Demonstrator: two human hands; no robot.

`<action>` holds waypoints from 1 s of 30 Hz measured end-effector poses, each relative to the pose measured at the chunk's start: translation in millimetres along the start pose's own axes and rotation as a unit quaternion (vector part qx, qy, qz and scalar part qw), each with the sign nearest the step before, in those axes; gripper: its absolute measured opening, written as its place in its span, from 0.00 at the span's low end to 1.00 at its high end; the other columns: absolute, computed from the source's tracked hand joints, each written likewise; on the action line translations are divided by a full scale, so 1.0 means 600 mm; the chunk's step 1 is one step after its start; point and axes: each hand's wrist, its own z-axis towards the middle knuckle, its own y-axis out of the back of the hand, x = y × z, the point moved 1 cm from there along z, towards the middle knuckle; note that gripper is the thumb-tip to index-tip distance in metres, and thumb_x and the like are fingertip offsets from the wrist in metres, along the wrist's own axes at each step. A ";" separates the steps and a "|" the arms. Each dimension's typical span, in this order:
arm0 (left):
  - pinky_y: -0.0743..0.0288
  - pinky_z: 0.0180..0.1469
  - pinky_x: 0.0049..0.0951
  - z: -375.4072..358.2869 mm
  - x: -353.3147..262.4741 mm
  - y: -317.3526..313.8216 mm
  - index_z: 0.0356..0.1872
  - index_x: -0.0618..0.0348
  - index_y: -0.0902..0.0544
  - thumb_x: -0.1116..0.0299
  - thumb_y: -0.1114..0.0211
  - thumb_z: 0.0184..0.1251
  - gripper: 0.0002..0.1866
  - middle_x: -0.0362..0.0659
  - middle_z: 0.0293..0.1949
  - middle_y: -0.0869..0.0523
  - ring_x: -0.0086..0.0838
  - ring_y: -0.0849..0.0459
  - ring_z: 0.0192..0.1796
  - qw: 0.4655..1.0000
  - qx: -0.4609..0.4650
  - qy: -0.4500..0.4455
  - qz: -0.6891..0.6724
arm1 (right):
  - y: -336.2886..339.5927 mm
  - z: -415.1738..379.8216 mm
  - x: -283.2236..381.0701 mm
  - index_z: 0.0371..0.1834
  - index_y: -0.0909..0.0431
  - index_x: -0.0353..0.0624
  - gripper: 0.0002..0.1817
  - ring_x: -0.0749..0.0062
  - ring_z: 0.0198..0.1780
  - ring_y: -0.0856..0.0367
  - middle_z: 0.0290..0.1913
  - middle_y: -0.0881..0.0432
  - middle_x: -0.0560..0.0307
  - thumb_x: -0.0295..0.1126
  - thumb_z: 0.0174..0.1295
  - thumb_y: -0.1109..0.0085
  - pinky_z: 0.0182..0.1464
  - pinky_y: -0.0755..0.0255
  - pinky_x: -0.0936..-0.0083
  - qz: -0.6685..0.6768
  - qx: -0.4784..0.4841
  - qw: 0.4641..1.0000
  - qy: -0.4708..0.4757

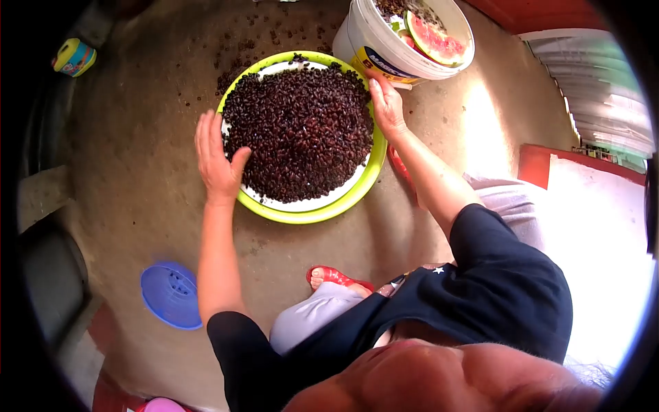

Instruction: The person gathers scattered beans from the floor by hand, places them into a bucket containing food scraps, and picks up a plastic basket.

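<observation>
Dark, shiny beans lie heaped on a round white tray, which rests in a yellow-green basin on the floor. At the basin's left edge is my left hand, its fingers stretched out and its thumb spread over the edge of the beans. My right hand is at the opposite side, its fingers and thumb closed on the basin's rim. The undersides of both hands are hidden.
A white bucket with watermelon pieces inside stands close behind the basin. Loose beans are scattered on the floor. A blue colander sits at lower left, and a yellow container at far left.
</observation>
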 end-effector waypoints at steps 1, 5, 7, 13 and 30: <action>0.45 0.69 0.44 0.020 0.018 -0.006 0.65 0.63 0.34 0.38 0.48 0.63 0.40 0.53 0.66 0.33 0.50 0.38 0.68 1.000 0.013 0.005 0.026 | -0.006 0.006 0.001 0.55 0.26 0.38 0.18 0.61 0.56 0.25 0.52 0.21 0.46 0.38 0.69 0.53 0.61 0.36 0.73 -0.011 0.000 0.999 0.035; 0.53 0.72 0.43 0.060 0.076 -0.056 0.67 0.62 0.37 0.34 0.52 0.63 0.44 0.52 0.68 0.36 0.46 0.43 0.72 0.990 0.132 0.054 0.026 | -0.036 0.032 0.014 0.57 0.29 0.38 0.19 0.57 0.59 0.26 0.56 0.24 0.44 0.36 0.68 0.51 0.62 0.37 0.72 -0.011 0.046 0.995 0.087; 0.56 0.72 0.43 0.068 0.070 -0.056 0.68 0.61 0.38 0.29 0.57 0.61 0.47 0.51 0.70 0.39 0.45 0.46 0.73 0.981 0.181 0.051 0.054 | -0.049 0.038 0.018 0.57 0.28 0.39 0.19 0.57 0.59 0.26 0.56 0.24 0.46 0.37 0.68 0.51 0.62 0.36 0.71 -0.032 0.075 0.988 0.130; 0.55 0.72 0.43 0.061 0.032 -0.051 0.67 0.59 0.35 0.28 0.57 0.59 0.46 0.50 0.69 0.37 0.44 0.43 0.72 0.980 0.197 -0.011 0.010 | -0.043 0.036 0.065 0.56 0.27 0.39 0.17 0.58 0.60 0.27 0.56 0.23 0.47 0.34 0.67 0.51 0.63 0.35 0.70 0.016 0.226 0.960 0.163; 0.55 0.73 0.42 0.104 0.011 -0.090 0.64 0.64 0.32 0.29 0.55 0.60 0.46 0.53 0.68 0.35 0.44 0.43 0.72 0.966 0.250 -0.043 -0.041 | -0.083 0.098 0.107 0.55 0.27 0.38 0.17 0.53 0.62 0.30 0.57 0.25 0.45 0.35 0.68 0.52 0.65 0.37 0.65 -0.046 0.382 0.897 0.217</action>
